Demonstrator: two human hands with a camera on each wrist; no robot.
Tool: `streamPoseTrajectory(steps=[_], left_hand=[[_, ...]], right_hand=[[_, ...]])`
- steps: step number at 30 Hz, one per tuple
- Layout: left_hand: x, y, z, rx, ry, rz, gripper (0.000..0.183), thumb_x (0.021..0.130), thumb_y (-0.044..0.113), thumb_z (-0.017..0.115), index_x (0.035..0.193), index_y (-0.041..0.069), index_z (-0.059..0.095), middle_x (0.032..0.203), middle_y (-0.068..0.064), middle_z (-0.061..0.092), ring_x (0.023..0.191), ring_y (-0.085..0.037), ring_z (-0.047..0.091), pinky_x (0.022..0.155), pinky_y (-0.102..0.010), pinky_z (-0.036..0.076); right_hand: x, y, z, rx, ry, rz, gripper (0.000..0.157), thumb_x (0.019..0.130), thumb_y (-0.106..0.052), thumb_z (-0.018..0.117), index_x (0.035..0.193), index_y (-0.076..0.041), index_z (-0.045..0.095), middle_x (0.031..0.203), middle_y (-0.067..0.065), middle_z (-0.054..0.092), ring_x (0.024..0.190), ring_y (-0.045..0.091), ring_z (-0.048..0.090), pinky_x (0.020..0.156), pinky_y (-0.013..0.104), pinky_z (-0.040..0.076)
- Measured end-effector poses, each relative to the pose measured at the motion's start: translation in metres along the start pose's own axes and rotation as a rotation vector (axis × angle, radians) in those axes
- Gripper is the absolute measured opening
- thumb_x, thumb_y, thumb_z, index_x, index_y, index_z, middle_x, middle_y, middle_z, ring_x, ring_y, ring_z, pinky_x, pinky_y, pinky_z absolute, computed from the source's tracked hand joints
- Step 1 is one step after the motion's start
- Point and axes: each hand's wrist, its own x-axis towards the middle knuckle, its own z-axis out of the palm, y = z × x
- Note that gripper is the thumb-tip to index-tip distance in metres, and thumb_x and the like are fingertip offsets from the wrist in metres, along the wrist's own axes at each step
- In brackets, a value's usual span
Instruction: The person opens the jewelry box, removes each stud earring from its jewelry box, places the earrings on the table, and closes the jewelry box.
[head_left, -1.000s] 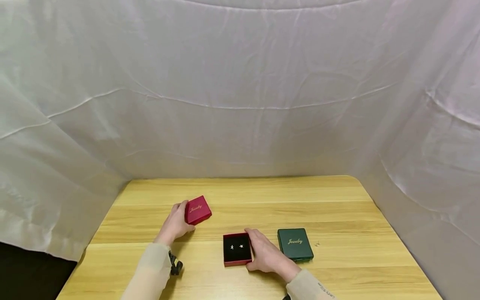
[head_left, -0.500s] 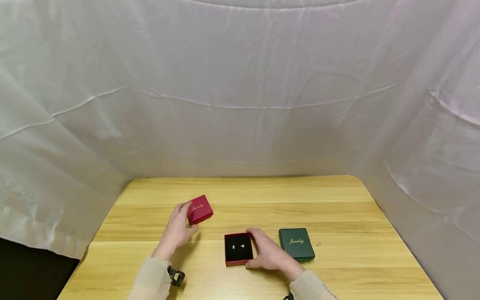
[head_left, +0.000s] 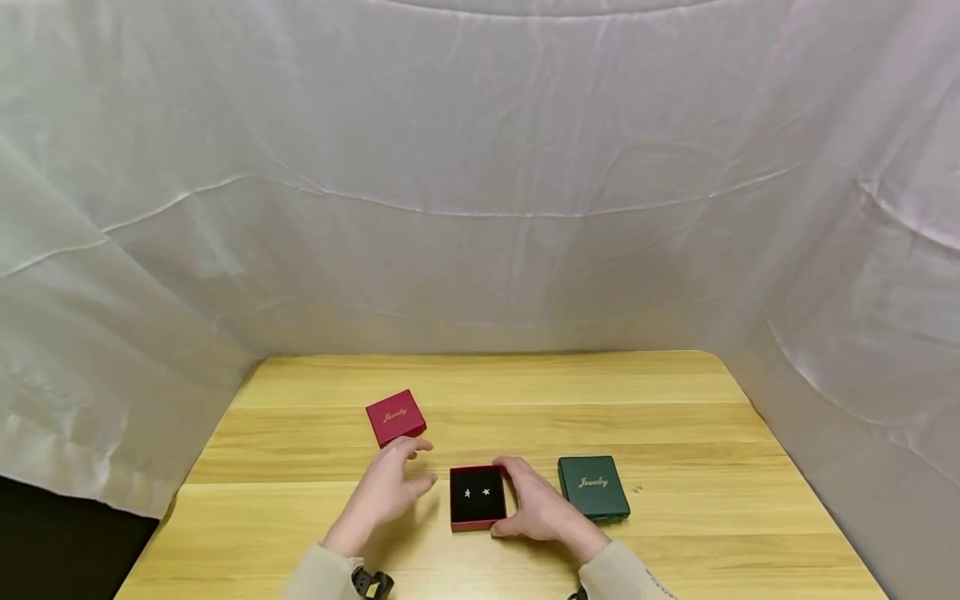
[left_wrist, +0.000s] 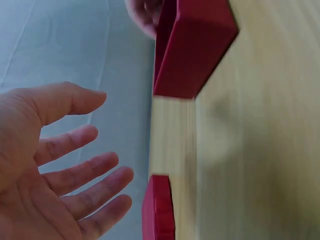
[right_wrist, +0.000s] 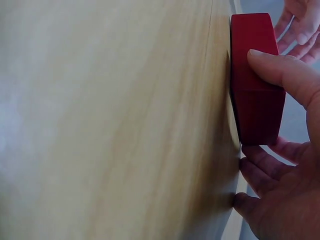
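Left hand [head_left: 386, 492] has come off the red "Jewelry" lid [head_left: 395, 415] and slid over toward the open red jewelry box [head_left: 472, 527]; fingers loosely spread, nothing in it. Right hand [head_left: 534, 507] has that box by its near and far sides, thumb at the front, on the tabletop [head_left: 675, 425]. I'd keep that pinch light and the box level so the star studs [head_left: 486, 492] don't shift on their black pad [head_left: 477, 510].

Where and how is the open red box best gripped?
Likely by the near and far outer walls of the red box, from the person's right: straight sides suit a pinch, and the open top exposes small star-shaped pieces on black padding.
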Motion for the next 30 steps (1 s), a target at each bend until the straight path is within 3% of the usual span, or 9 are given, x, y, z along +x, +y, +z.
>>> streamPoseTrajectory(steps=[11,20,30], left_hand=[[-0.004,0.015,0.027,-0.050,-0.077,0.085,0.026,0.075,0.020,0.073,0.098,0.012,0.062,0.109,0.000,0.054,0.102,-0.024,0.051,0.086,-0.045,0.042],[-0.002,0.012,0.042,-0.043,-0.092,0.077,0.021,0.076,0.018,0.072,0.094,0.011,0.065,0.105,0.001,0.054,0.099,-0.022,0.051,0.085,-0.042,0.043],[0.002,0.011,0.048,-0.007,-0.119,0.085,0.017,0.075,0.017,0.072,0.090,0.010,0.068,0.108,-0.004,0.054,0.099,-0.022,0.052,0.086,-0.040,0.043]], right_hand=[[0.000,0.001,0.000,0.011,0.005,-0.009,0.088,0.060,-0.032,0.083,0.131,-0.010,0.038,0.126,0.001,0.044,0.110,0.017,0.045,0.092,0.042,0.038],[0.000,0.002,0.001,0.015,0.003,-0.017,0.087,0.060,-0.032,0.083,0.131,-0.010,0.038,0.125,0.002,0.044,0.109,0.017,0.045,0.092,0.040,0.038],[0.000,0.003,0.001,0.014,0.002,-0.013,0.087,0.060,-0.032,0.083,0.131,-0.011,0.038,0.126,0.002,0.043,0.111,0.017,0.044,0.093,0.041,0.037]])
